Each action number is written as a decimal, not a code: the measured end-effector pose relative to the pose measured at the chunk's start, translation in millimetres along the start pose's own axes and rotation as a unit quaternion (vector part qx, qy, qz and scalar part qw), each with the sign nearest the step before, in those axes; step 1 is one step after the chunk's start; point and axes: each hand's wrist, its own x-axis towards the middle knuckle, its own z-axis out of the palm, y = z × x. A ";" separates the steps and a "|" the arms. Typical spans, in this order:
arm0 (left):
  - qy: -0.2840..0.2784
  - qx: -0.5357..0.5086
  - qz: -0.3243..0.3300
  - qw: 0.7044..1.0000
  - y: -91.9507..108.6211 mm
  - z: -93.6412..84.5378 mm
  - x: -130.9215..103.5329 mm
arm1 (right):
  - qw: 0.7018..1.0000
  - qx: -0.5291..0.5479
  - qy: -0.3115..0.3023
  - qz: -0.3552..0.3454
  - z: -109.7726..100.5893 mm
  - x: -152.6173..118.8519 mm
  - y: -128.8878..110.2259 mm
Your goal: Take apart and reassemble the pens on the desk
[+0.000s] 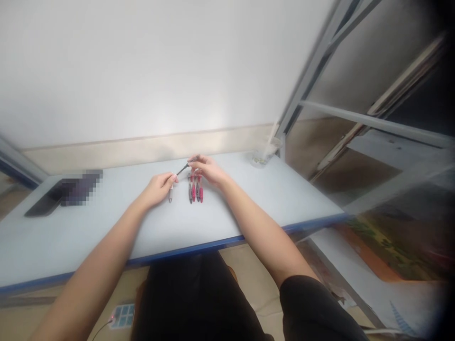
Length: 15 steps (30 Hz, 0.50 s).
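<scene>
My left hand (159,187) and my right hand (208,169) are raised over the table, joined by a slim dark pen part (183,169) that slants between them. The left fingers pinch its lower end, and the right fingers grip the thicker upper end. Just below my left fingertips is a grey-and-white pen barrel (170,195) with its tip toward me; whether the hand touches it, I cannot tell. Under my right hand, several red and dark grey pens (198,193) lie side by side, tips toward me, their upper ends partly hidden by the fingers.
A pale table (159,237) with a blue front edge meets the wall. To the left lie a dark phone (48,198) and a blurred-out dark object (82,188). A clear cup (261,157) with a straw stands back right, beside a metal frame (302,94). Below is a power strip (123,316).
</scene>
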 end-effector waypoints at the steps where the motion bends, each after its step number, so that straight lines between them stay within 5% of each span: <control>1: 0.006 0.003 0.000 1.000 -0.9 0.5 0.0 | 1.000 -0.012 0.016 -0.013 0.5 0.3 -0.5; 9: 0.008 0.027 -0.009 1.000 -1.2 0.2 -1.1 | 0.988 -0.082 0.117 -0.055 5.0 6.0 -1.5; 15: 0.008 0.052 -0.025 0.998 0.4 -1.6 -0.6 | 0.988 -0.078 0.122 -0.062 6.1 6.8 -1.3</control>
